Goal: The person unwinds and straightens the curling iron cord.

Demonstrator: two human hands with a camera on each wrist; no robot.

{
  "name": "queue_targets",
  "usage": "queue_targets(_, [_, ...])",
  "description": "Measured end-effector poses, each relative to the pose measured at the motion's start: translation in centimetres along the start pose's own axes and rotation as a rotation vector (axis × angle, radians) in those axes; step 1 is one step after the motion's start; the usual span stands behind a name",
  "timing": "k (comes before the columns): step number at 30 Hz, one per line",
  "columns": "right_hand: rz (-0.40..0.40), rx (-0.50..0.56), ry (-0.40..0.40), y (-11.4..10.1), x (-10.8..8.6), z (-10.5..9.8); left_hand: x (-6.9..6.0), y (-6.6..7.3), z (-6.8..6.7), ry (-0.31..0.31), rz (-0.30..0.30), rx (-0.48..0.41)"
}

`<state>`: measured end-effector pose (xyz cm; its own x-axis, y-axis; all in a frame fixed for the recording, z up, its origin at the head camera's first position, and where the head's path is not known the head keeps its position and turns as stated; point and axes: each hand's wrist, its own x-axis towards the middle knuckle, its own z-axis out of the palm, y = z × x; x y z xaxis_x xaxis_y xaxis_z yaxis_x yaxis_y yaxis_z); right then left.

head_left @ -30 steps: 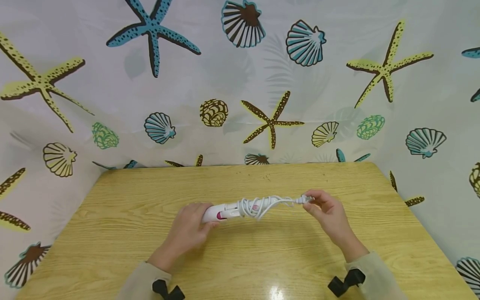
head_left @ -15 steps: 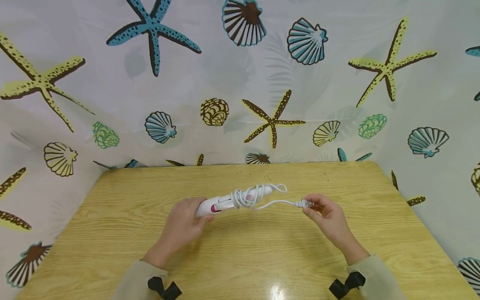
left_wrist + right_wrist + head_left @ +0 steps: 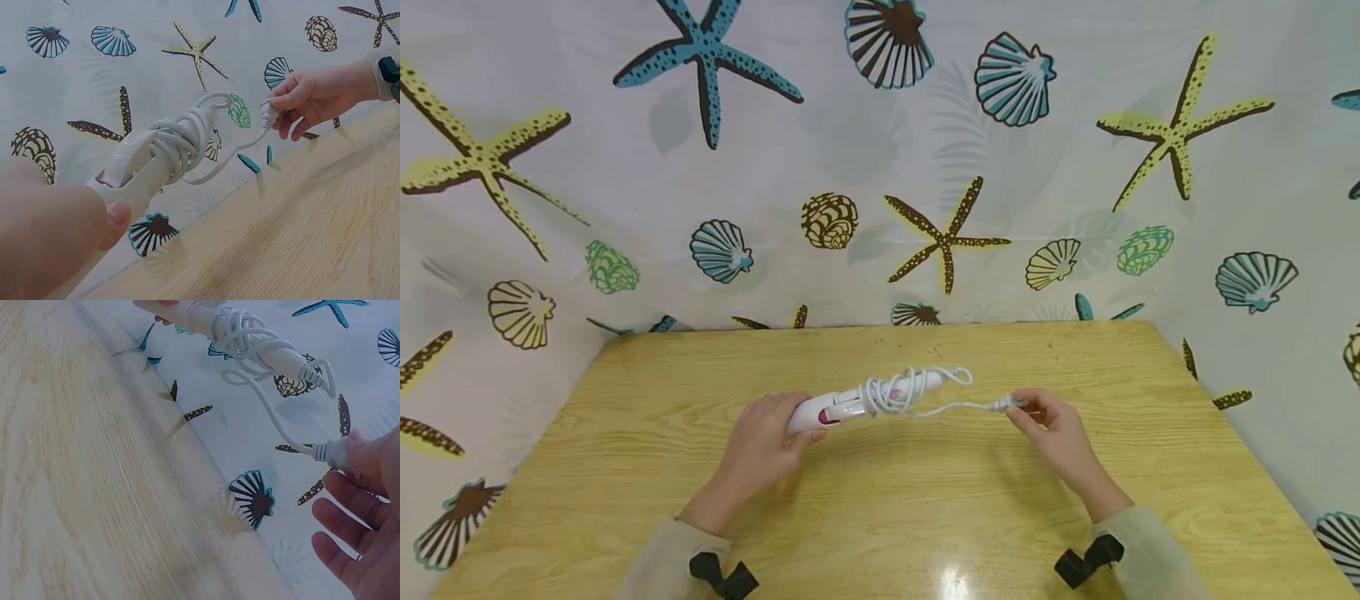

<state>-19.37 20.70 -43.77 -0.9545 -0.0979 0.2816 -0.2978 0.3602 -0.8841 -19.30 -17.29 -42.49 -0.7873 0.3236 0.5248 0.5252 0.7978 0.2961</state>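
The left hand (image 3: pixel 758 439) grips one end of a white wand-shaped appliance (image 3: pixel 848 407), fingers and thumb wrapped round it, so that end is partly hidden; the rest slants out of the grip toward the right hand (image 3: pixel 1060 433) and away from the person, above the table (image 3: pixel 925 500). Just past the left thumb sit a dark pink part (image 3: pixel 827 416) and a raised white lever (image 3: pixel 130 153). Farther from that hand, a white cord (image 3: pixel 181 147) winds round the shaft in several loops, crossing over a pink patch (image 3: pixel 895 394) whose marking is too small to read. From the loops one strand spans the gap between the hands to a plug (image 3: pixel 336 453), pinched between the right thumb and fingers, which partly cover it. Beyond both hands hangs a cloth (image 3: pixel 887 150) printed with starfish and shells. Behind each hand, a black device (image 3: pixel 724 575) is strapped over a pale sleeve (image 3: pixel 658 558).
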Motion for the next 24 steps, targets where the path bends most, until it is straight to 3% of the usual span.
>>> queue_targets(8, [0.050, 0.019, 0.023, 0.6, 0.8, -1.0, -0.2, 0.0, -0.1, -0.052, 0.000, -0.009])
queue_targets(13, [0.030, 0.082, 0.041, 0.8, 1.0, -1.6, -0.7, 0.0, -0.1, -0.087, 0.013, -0.010])
queue_targets(24, [0.003, 0.204, 0.109, 0.1, 0.9, -2.3, -1.6, -0.2, 0.3, -0.097, 0.056, -0.030])
